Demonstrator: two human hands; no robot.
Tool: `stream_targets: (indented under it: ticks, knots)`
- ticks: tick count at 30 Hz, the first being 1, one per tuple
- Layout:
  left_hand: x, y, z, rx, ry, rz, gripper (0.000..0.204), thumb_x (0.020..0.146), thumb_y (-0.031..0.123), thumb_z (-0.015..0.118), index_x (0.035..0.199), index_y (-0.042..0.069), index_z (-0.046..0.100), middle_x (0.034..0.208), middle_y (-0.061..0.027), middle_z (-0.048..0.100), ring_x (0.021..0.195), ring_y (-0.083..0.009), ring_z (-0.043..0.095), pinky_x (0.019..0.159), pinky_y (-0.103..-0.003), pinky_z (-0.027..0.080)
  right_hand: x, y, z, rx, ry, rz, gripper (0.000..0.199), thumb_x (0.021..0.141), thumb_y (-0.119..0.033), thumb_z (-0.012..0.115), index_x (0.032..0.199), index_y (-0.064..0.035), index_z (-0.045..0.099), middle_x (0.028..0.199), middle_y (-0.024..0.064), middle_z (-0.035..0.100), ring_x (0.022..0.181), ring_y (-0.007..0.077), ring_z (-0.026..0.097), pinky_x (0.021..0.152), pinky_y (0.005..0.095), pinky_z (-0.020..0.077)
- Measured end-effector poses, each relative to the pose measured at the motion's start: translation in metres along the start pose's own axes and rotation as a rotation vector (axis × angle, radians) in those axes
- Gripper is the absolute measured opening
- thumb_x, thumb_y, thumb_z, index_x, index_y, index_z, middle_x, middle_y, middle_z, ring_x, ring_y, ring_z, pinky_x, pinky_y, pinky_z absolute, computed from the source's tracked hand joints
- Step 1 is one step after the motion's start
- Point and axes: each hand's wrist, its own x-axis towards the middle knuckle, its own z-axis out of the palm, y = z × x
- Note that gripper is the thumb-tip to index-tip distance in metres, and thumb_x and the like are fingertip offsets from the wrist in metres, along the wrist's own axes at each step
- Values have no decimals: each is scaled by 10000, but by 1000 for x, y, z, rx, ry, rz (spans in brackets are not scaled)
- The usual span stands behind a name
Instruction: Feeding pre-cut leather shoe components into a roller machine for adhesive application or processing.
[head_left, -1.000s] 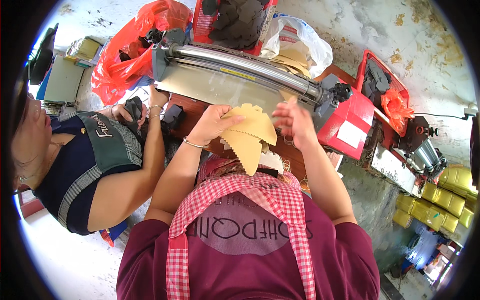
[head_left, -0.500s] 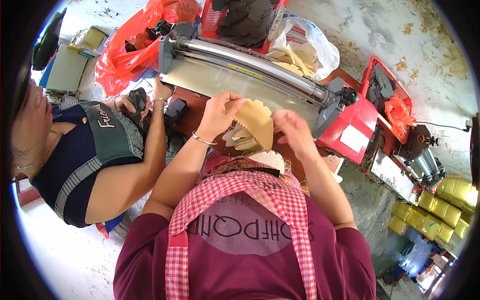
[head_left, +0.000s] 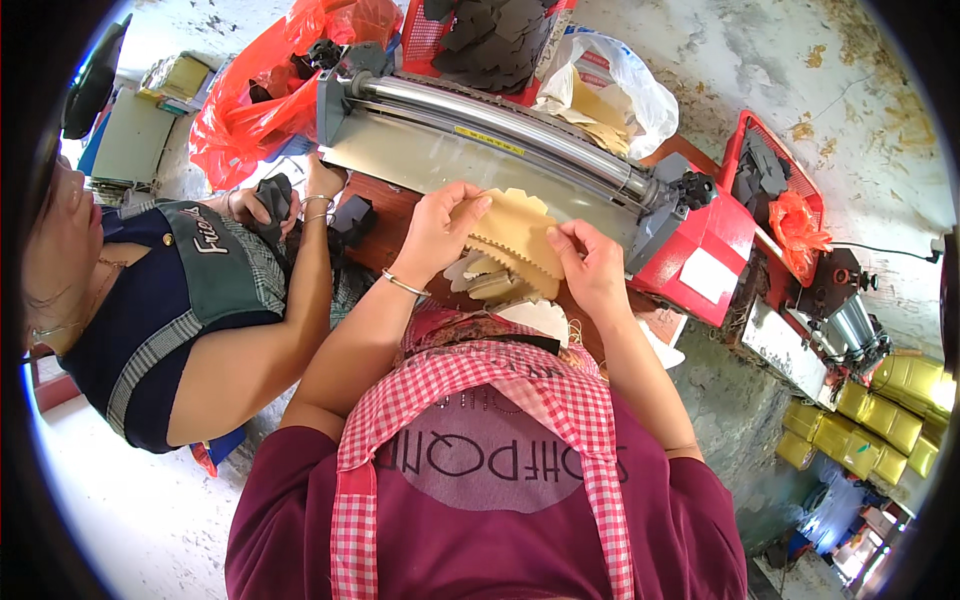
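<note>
A tan leather-like piece with a scalloped edge is stretched between my two hands, in front of the roller machine. My left hand pinches its left side between thumb and fingers. At its right side, my right hand grips the edge the same way. A second toothed edge shows along its lower side; whether this is another layer, I cannot tell. Just below lies a pile of similar tan and grey pieces, partly hidden by the held piece.
Behind the machine stand a red basket of dark pieces and a white plastic bag holding tan pieces. A red bag hangs at the left. Close on my left, a co-worker handles dark pieces. Another red basket is at the right.
My right hand, apart from the piece and blurred before, has closed on its right edge. The piece is now spread wider and its toothed lower edge lies flatter. My left hand keeps its grip.
</note>
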Motion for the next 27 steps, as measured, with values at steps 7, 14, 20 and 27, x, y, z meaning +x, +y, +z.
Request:
stream_targets:
  ticks: [7, 14, 20, 27]
  knots:
    - [-11, 1, -22, 322, -156, -369, 249, 871, 211, 688, 927, -24, 625, 729, -46, 631, 644, -49, 514, 581, -242, 441, 4, 12, -3, 84, -80, 36, 167, 920, -134, 584, 871, 19, 629, 657, 42, 619, 480, 88, 541, 468, 234, 429]
    - [-14, 7, -36, -227, -185, -368, 215, 899, 156, 640, 976, -46, 635, 834, -30, 662, 734, -57, 574, 669, -232, 473, 32, 43, -11, 740, 5, 536, 191, 935, -177, 547, 909, 1, 613, 751, 67, 638, 564, 139, 632, 482, 203, 456]
    - [-8, -7, -22, 182, -133, -193, 271, 855, 211, 693, 870, -49, 616, 695, -103, 609, 648, -81, 531, 595, -277, 457, 12, 11, 0, 483, -445, 274, 233, 941, -229, 585, 915, -5, 644, 707, 58, 636, 557, 73, 560, 473, 189, 422]
    - [-12, 8, -19, -248, -218, -344, 232, 891, 126, 647, 1013, -68, 608, 910, -44, 675, 762, -74, 590, 694, -219, 476, 42, 54, -9, 827, -93, 618, 164, 899, -147, 620, 846, 7, 631, 644, 55, 598, 494, 75, 512, 379, 208, 361]
